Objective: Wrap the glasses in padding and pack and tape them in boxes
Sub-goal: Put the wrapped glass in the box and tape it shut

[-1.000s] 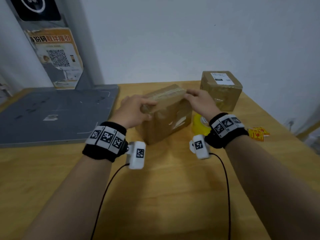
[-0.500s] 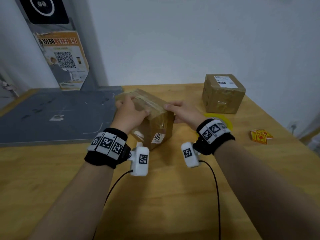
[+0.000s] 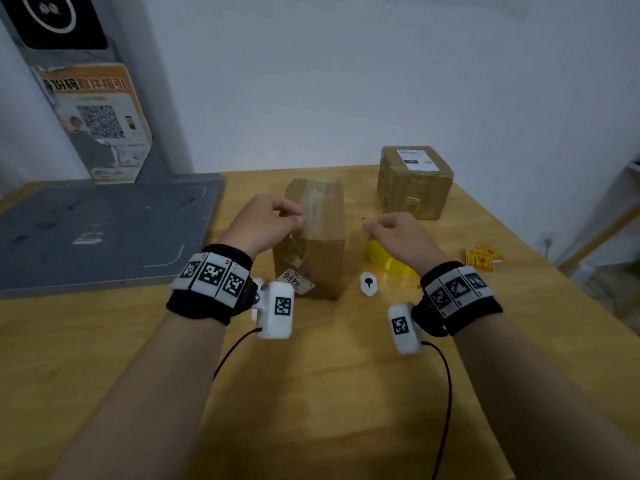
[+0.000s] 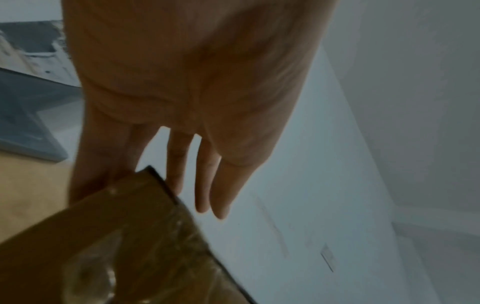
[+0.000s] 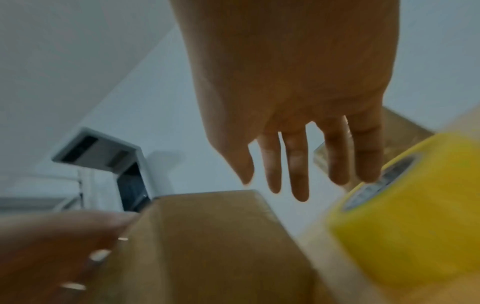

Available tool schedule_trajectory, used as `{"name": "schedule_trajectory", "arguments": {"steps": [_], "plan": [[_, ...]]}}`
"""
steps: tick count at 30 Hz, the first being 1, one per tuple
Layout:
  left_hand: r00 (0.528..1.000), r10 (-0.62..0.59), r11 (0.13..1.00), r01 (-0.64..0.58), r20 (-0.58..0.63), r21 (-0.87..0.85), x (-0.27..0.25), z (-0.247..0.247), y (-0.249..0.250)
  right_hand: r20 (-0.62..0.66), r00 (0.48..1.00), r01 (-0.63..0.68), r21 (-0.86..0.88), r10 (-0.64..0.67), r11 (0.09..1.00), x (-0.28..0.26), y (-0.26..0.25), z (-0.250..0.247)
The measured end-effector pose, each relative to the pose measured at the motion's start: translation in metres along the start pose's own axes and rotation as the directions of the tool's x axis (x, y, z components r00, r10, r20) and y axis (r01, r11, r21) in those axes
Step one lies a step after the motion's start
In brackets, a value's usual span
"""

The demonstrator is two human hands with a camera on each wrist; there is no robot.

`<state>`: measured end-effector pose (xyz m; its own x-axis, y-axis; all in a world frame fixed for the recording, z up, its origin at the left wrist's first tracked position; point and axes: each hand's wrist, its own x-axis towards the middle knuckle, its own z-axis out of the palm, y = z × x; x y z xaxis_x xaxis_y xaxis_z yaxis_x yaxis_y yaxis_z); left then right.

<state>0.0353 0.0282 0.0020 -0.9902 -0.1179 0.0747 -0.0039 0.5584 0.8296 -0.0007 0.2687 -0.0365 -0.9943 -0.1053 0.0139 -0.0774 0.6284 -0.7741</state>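
Note:
A brown cardboard box [image 3: 320, 244] sealed with clear tape stands on end in the middle of the wooden table [image 3: 311, 393]. My left hand [image 3: 266, 220] rests against its upper left edge; in the left wrist view the fingers [image 4: 182, 156] lie fairly straight beside the box corner [image 4: 116, 246]. My right hand [image 3: 391, 230] hovers off the box, empty, just above a yellow tape roll [image 3: 384, 259]. In the right wrist view the fingers [image 5: 296, 164] hang relaxed between the box [image 5: 207, 236] and the roll [image 5: 405, 216]. No glasses or padding show.
A second taped box [image 3: 414, 181] with a white label stands at the back right. A small white tool [image 3: 369, 283] lies before the tape roll. Yellow-red stickers [image 3: 481, 258] lie near the right edge. A grey platform [image 3: 97, 230] covers the table's left.
The box was turned and set down on its end. My right hand let go of it and moved right, over the tape roll. My left hand stayed at the box.

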Motion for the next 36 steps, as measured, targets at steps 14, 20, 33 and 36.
{"name": "schedule_trajectory", "arguments": {"steps": [14, 20, 33, 36], "plan": [[0.997, 0.071, 0.987, -0.076, 0.04, 0.141, -0.026, 0.021, 0.035, -0.026, 0.999, -0.029, -0.381, 0.021, 0.924, 0.004, 0.053, -0.022], [0.979, 0.191, 0.979, -0.195, -0.069, -0.058, -0.025, 0.019, 0.064, -0.239, 0.911, 0.387, 0.213, -0.336, 0.897, -0.028, 0.018, -0.055], [0.872, 0.425, 0.894, -0.446, -0.244, -0.04, -0.05, 0.013, 0.085, -0.209, 0.82, 0.553, 0.051, -0.533, 0.831, -0.071, -0.048, -0.055], [0.834, 0.462, 0.874, -0.485, -0.3, -0.003, -0.059, 0.011, 0.085, -0.194, 0.816, 0.557, 0.014, -0.544, 0.83, -0.076, -0.052, -0.051]]}}
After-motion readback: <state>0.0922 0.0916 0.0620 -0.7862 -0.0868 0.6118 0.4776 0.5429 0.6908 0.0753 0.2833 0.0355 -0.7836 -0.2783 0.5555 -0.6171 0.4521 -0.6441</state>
